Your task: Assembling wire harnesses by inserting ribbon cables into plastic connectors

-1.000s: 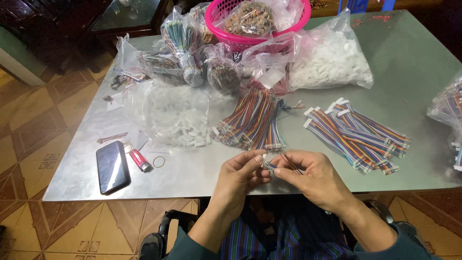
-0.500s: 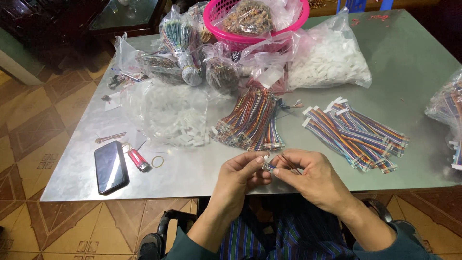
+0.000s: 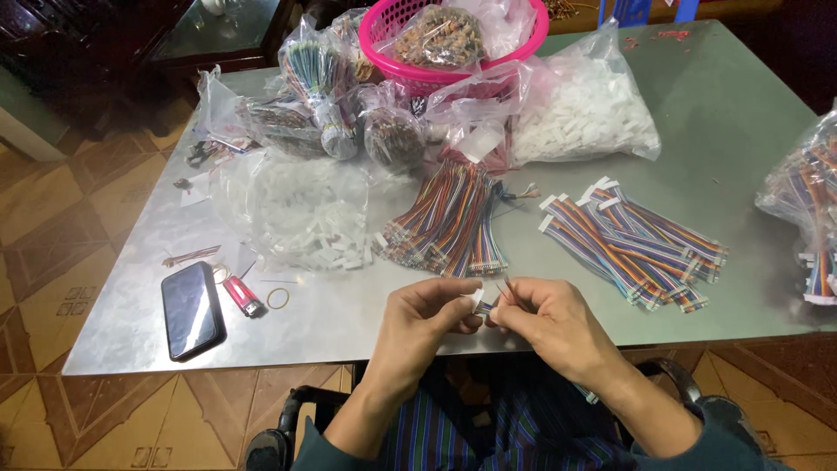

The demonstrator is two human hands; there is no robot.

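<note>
White plastic connector (image 3: 479, 299), small and partly hidden, sits pinched between the closed fingers of the left hand (image 3: 430, 316) at the lower middle of the frame, above the near edge of the grey metal desk (image 3: 741, 131). The right hand (image 3: 551, 321), also closed, pinches thin wires (image 3: 506, 291) beside it. A loose bundle of rainbow-coloured ribbon cables (image 3: 449, 222) lies just behind both hands.

Two hands (image 3: 427, 318), one phone (image 3: 192, 311), one lighter (image 3: 243, 295), one pink basket (image 3: 523, 44)
</note>
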